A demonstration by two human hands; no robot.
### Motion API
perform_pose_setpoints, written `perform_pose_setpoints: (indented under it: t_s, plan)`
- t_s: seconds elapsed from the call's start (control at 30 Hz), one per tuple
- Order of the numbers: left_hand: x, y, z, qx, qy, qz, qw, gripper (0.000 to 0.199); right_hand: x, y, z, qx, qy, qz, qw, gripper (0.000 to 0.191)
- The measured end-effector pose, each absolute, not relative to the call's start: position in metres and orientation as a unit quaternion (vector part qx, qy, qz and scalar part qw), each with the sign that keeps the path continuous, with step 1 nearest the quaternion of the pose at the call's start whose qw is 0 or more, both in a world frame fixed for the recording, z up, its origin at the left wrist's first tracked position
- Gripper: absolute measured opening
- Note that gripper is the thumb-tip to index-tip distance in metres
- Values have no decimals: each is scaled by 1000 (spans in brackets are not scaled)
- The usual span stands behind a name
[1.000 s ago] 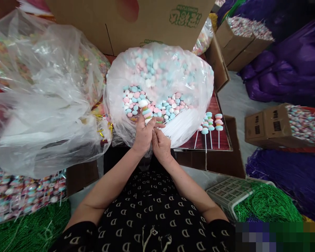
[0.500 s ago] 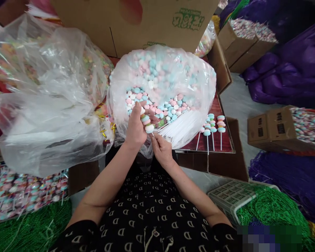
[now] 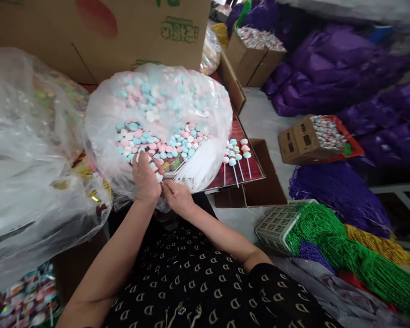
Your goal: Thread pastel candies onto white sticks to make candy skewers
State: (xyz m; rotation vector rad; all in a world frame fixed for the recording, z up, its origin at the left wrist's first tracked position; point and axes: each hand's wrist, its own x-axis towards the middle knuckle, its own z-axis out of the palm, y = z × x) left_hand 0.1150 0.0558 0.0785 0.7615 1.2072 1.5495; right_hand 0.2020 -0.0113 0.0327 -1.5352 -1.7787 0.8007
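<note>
Panned right since the earlier frame, the view shows left fingers [image 3: 140, 160] clenched on a candy skewer [image 3: 158, 176], right fingers [image 3: 166, 186] pinched beside it, above a plastic bag [image 3: 157, 91] on a red board [image 3: 248, 175].

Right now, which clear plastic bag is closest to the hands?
The bag of pastel pink and blue candies, right behind the left hand and right hand; the other clear bag lies bunched further left.
</note>
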Motion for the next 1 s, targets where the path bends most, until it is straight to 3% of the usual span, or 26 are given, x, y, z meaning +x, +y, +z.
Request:
perform_pose_setpoints:
  t_s: [0.2, 0.3, 0.4, 0.5, 0.67, 1.0]
  plan:
    - [115, 57, 89, 335, 404, 592, 612, 71, 259, -21, 48, -590, -565, 351, 458, 40]
    - [98, 55, 86, 340, 424, 595, 592, 68, 316, -23, 57, -655, -500, 292, 486, 42]
    - [83, 54, 77, 342, 452, 605, 559, 52, 372, -15, 62, -743, -489, 182, 419, 41]
    - [80, 51, 71, 342, 466, 611, 541, 36, 407, 1, 64, -821, -482, 97, 290, 37]
    - [82, 48, 70, 367, 474, 613, 515, 36, 421, 16, 57, -877, -454, 60, 142, 38]
    - [58, 45, 52, 480, 543, 553, 411, 31, 431, -12, 53, -799, -516, -100, 293, 36]
